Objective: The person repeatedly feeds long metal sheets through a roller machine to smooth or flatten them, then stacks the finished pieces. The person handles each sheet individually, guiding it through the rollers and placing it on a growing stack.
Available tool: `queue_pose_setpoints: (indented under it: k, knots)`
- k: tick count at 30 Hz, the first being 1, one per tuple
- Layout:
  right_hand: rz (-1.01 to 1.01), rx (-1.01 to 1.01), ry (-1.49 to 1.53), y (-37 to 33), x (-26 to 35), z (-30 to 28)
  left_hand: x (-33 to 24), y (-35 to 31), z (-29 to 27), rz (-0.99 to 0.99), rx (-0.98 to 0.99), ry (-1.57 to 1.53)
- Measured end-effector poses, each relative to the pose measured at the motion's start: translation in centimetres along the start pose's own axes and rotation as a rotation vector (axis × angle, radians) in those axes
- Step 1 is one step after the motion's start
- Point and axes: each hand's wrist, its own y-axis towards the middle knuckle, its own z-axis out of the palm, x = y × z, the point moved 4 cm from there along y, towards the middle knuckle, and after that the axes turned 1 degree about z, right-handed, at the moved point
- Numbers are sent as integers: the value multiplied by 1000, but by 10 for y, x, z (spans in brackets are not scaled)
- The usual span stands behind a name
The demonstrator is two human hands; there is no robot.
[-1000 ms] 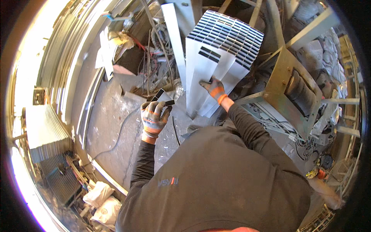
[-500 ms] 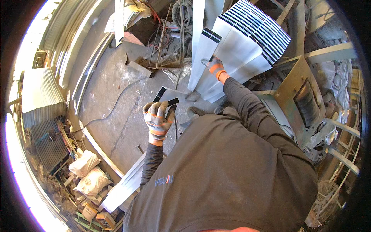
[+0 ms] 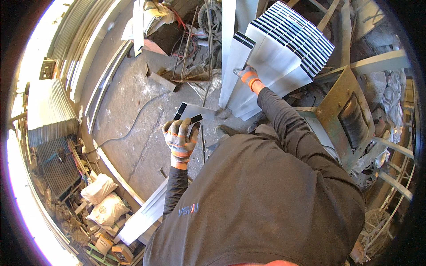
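Note:
My right hand [image 3: 249, 77], in a grey and orange glove, is closed on the side of a pale rectangular metal tube [image 3: 234, 62] with dark openings at its far end. This tube lies along the left side of a large stack of similar metal tubes [image 3: 270, 48]. On the left, my left hand [image 3: 179, 141], gloved alike, is raised with bent fingers and the thumb apart from them. Just beyond its fingertips are short metal tube pieces [image 3: 202, 111] with black open ends. Whether the fingertips touch them cannot be made out.
A brown metal frame with a dark roller [image 3: 353, 116] stands at the right. Left, white sacks [image 3: 108, 209] lie beside corrugated sheets [image 3: 51, 106]. A cable [image 3: 128, 133] crosses the concrete floor. Long metal profiles [image 3: 144, 215] lie near my left forearm. Wire and scrap [image 3: 188, 48] are piled ahead.
My left hand has shifted slightly, its thumb now further from the fingers. My right hand keeps its hold on the tube. The view has moved a little.

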Motion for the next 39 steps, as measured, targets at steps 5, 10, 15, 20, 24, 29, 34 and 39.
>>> queue_pose_setpoints:
  k: [5, 10, 15, 20, 24, 29, 34, 39]
  knots:
    - [45, 66, -126, -6, 18, -35, -5, 7, 9, 37, 14, -14]
    - [84, 108, -244, -2, 19, -64, -11, 15, 14, 49, 16, -30]
    - [104, 7, -288, 8, 4, -62, -15, 22, 18, 66, 35, -41]
    - [40, -43, -263, 15, -6, -52, -17, 26, 28, 89, 47, -96]
    - [50, -15, -313, 6, -1, -54, -21, 30, 37, 105, 58, -106]
    - [78, -11, -264, -4, 12, -62, -27, 38, 43, 130, 76, -133]
    - [104, -16, -224, 6, 5, -57, -26, 38, 45, 147, 70, -114]
    - [87, -46, -144, 16, -4, -46, -22, 31, 45, 128, 63, -98]
